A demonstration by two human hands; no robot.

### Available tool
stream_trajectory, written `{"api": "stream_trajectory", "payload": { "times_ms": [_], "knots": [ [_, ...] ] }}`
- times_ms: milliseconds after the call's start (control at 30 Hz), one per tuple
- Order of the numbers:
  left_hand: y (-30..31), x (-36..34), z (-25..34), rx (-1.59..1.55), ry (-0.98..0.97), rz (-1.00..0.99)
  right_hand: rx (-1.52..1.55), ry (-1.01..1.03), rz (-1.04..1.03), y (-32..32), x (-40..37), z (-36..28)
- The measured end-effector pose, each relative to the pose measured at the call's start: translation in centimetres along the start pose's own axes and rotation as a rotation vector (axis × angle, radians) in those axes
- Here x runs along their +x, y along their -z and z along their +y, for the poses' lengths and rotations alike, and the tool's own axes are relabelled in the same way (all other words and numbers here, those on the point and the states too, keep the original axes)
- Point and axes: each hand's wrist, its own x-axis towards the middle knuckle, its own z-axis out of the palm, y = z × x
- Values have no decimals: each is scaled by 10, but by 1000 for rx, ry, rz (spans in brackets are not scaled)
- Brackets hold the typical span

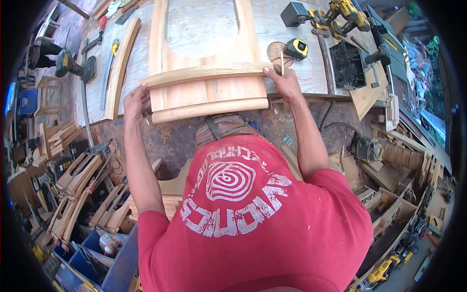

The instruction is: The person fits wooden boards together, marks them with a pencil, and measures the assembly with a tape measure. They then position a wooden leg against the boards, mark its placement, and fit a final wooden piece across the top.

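A pale wooden strip (pixel 209 73) lies crosswise over a wooden frame (pixel 157 34) on the bench, its ends between my two hands. My left hand (pixel 136 102) is closed round the strip's left end, thumb on top and fingers partly hidden. At the right end, my right hand (pixel 286 83) grips the strip with the thumb pressed on it. A thin pencil-like stick (pixel 282 62) stands up from the right hand's fingers. Nearer my body, the frame's rounded bottom rail (pixel 209 110) overhangs the bench edge. Beyond the right hand sits a yellow-and-black tape measure (pixel 296 48).
A cordless drill (pixel 73 67) and a long wooden piece (pixel 122 68) lie at left. More yellow power tools (pixel 345 17) and a black open case (pixel 347 64) are at right. Wooden parts (pixel 80 173) and a blue divided bin (pixel 99 258) stand low on the left.
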Motion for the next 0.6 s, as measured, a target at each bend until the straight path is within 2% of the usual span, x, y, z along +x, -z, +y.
{"api": "stream_trajectory", "payload": {
  "times_ms": [67,167,233,333,600],
  "knots": [
    [-1,-4,4,-20,1,2,-17,40,22,-3,5,4],
    [3,-1,1,8,-23,27,-8,-71,-73,3,5,0],
    [-1,-11,10,-5,-28,14,22,-23,-62,2,3,-2],
    [6,-2,3,-77,-20,-14,57,-74,-99,4,-5,-20],
    [9,12,-8,-86,-30,-7,85,-84,-103,3,-2,-13]
  ]
}}
